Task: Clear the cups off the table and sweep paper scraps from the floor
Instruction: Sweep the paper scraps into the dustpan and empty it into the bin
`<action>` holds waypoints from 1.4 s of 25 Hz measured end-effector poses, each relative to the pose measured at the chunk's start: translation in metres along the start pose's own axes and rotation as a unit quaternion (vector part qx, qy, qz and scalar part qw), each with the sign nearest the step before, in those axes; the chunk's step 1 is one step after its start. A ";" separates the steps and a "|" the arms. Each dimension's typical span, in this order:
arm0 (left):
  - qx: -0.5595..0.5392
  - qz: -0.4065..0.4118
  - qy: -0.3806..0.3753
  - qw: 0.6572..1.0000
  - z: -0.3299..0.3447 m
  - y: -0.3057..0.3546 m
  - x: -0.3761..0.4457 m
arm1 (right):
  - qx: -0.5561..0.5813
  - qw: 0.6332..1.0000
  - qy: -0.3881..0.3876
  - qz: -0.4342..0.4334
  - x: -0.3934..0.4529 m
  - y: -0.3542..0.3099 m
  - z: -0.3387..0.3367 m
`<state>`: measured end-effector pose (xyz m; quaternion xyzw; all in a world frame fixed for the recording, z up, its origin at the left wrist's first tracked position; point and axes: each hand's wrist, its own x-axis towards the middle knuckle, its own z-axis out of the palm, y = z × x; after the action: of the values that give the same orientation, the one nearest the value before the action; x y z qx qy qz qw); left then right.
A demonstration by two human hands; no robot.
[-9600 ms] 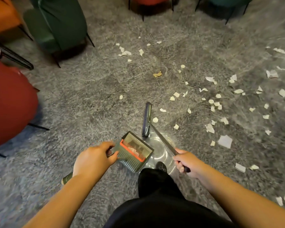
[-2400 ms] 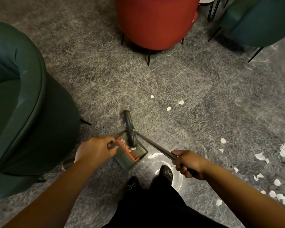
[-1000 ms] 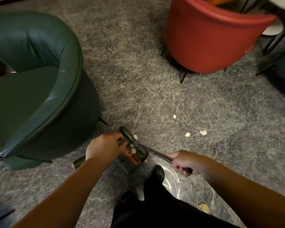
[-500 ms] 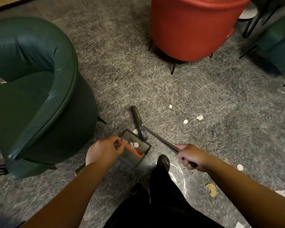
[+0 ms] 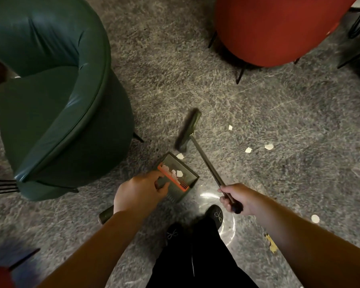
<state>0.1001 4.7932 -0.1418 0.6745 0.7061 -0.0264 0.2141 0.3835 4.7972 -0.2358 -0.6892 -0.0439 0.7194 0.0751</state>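
Note:
My left hand point(image 5: 139, 192) grips the handle of a dark green dustpan point(image 5: 179, 175) with an orange comb strip; white paper scraps lie inside it and one at its mouth point(image 5: 180, 156). My right hand point(image 5: 236, 198) grips the long handle of a broom whose head point(image 5: 188, 130) is blurred, just beyond the pan's mouth. Three loose paper scraps point(image 5: 248, 150) lie on the grey floor to the right of the broom. Another scrap point(image 5: 315, 218) lies near my right forearm. No cups or table are in view.
A green armchair point(image 5: 56, 96) stands close on the left. A red chair point(image 5: 274, 32) with thin black legs stands at the upper right. My feet in black shoes point(image 5: 215, 214) are just behind the dustpan. A yellowish crumpled bit point(image 5: 270, 244) lies at the lower right.
The broom head has swung forward and away from the dustpan's mouth. The view has shifted slightly, so the chairs appear closer.

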 end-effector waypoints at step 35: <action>-0.006 0.094 0.053 0.994 -0.033 0.102 0.039 | -0.013 0.976 0.138 -0.167 -0.089 0.050 -0.105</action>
<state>0.1891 4.8500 -0.0995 0.7372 0.6497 0.0338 0.1822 0.4895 4.7283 -0.1616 -0.7654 -0.1574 0.5942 0.1906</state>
